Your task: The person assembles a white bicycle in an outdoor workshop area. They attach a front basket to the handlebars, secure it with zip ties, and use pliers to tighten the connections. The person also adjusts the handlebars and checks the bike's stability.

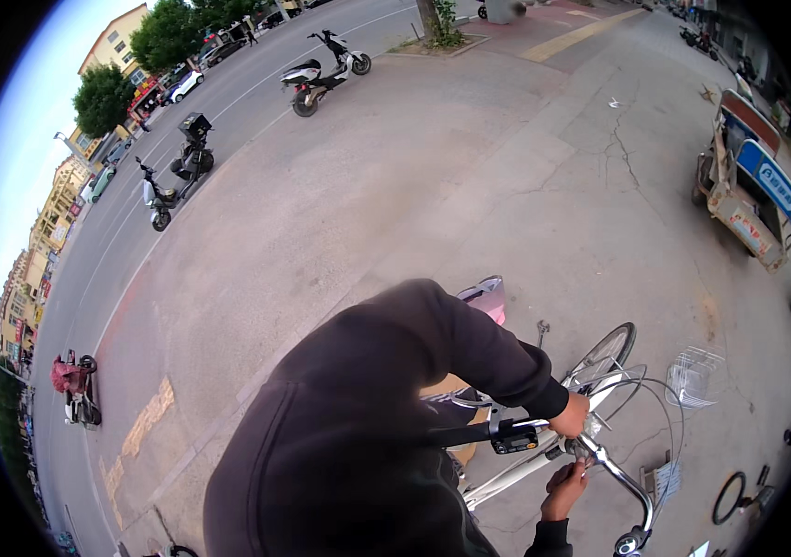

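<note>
Our left hand (570, 415) curls closed around the bicycle handlebar (600, 457); just below it, our right hand (566, 488) pinches its stem.

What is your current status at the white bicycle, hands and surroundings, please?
Left hand gripping the silver bicycle handlebar near its black display unit. Right hand touching the bar from below. White wire basket lying on pavement beside front wheel.

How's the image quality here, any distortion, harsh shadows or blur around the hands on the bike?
Head view: strong fisheye bending, with the road curving toward a black rim; light is soft and even, shadows faint; the left hand and right hand at the silver handlebar look fairly sharp, while the wire basket near the edge is stretched and softer.
</note>
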Available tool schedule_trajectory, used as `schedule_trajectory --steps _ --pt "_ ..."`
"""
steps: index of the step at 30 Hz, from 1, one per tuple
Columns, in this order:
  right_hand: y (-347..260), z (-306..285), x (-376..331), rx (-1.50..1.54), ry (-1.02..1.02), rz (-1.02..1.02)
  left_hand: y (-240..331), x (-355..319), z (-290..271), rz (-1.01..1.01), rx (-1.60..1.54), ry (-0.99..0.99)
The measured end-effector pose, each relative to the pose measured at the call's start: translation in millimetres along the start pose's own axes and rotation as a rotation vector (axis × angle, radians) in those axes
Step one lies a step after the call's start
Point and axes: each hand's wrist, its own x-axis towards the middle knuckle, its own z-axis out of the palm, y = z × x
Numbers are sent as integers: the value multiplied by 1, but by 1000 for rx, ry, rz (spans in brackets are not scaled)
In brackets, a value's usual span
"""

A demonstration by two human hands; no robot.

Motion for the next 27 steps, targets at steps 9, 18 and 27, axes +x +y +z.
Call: schedule_trajectory --steps 9,18,27 --pt "-24 -4 -16 -284 236 -116 42 -2 -51 281 649 -112" --pt "36 -46 -4 -945 383 -578 39 25 -35 332 688 -51" --pt "73 8 -32 -954 219 -395 59 -16 -59 283 541 -12"
